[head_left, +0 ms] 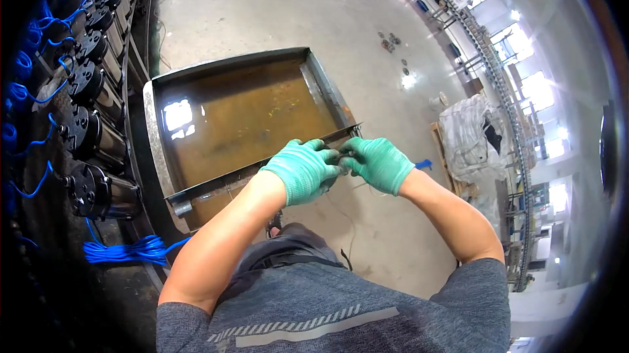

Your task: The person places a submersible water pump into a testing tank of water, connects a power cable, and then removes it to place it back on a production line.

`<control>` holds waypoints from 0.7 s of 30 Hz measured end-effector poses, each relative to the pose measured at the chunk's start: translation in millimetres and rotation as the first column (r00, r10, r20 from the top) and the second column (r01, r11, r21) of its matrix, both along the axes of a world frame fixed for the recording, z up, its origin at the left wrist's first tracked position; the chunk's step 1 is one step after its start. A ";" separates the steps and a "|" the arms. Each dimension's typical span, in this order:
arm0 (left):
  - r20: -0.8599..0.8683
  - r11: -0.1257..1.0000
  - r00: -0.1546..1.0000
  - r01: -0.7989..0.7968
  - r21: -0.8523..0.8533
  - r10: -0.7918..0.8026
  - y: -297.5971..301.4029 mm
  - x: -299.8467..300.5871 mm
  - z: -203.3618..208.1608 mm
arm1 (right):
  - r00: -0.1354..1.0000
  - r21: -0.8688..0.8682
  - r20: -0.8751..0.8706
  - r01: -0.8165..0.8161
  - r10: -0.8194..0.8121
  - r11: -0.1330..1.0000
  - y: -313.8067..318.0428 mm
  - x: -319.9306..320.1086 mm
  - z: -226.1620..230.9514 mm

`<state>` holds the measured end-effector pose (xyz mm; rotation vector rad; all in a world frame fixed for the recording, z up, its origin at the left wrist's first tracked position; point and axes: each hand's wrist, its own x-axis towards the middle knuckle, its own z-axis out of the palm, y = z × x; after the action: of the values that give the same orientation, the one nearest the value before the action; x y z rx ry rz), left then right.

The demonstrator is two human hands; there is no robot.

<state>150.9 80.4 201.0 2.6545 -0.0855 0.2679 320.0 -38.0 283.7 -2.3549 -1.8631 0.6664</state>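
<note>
My two hands meet by the near right corner of a shallow metal tank (152, 123) that holds brownish water (255, 117). Both wear green knit gloves. The fingers of my left hand (303, 171) are curled in toward the right ones. My right hand (380, 164) is closed in a pinch, thumb and fingertips together. Between the fingertips shows a bit of a small, dark greyish piece (343, 163); most of it is covered by the gloves, and its kind cannot be made out. Both hands are at the tank's near rim.
On the left stands a row of dark cylindrical motor-like units (88, 133) with blue cables. A coiled blue cable (128, 250) lies near the tank. A white bulk bag (473, 137) stands on the right before a long roller conveyor (488, 51). Small round parts (391, 43) lie on the floor.
</note>
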 end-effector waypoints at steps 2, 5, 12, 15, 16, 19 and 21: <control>-0.114 0.998 0.993 -0.029 0.060 0.035 -4.2 3.8 8.3 | 0.986 -0.110 -0.066 0.142 -0.150 0.984 4.3 -1.8 5.3; -0.223 0.989 0.972 -0.042 0.141 0.073 -6.8 10.6 14.7 | 0.993 -0.180 0.102 -0.042 0.061 0.983 4.2 1.0 9.8; -0.209 0.982 0.970 -0.091 0.166 0.125 -12.3 11.3 15.1 | 0.853 -0.381 0.252 -0.347 0.457 0.857 27.7 -1.5 35.4; -0.239 0.981 0.963 -0.080 0.178 0.122 -11.6 11.8 15.9 | 0.763 -0.407 0.262 -0.468 0.591 0.785 31.5 -1.6 30.6; -0.258 0.981 0.960 -0.067 0.181 0.113 -11.0 11.9 17.0 | 0.760 -0.434 0.248 -0.467 0.601 0.770 33.5 -1.1 28.5; -0.234 0.989 0.967 -0.072 0.126 0.100 -10.9 8.7 16.7 | 0.793 -0.533 0.238 -0.375 0.560 0.758 42.6 -4.2 25.8; -0.197 0.990 0.973 -0.100 0.102 0.118 -13.1 7.8 11.5 | 0.828 -0.554 0.251 -0.301 0.501 0.776 44.9 -7.3 25.4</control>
<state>158.7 67.3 212.5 2.7655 0.1171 0.0276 312.7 6.9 309.2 -2.5229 -2.7311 0.8512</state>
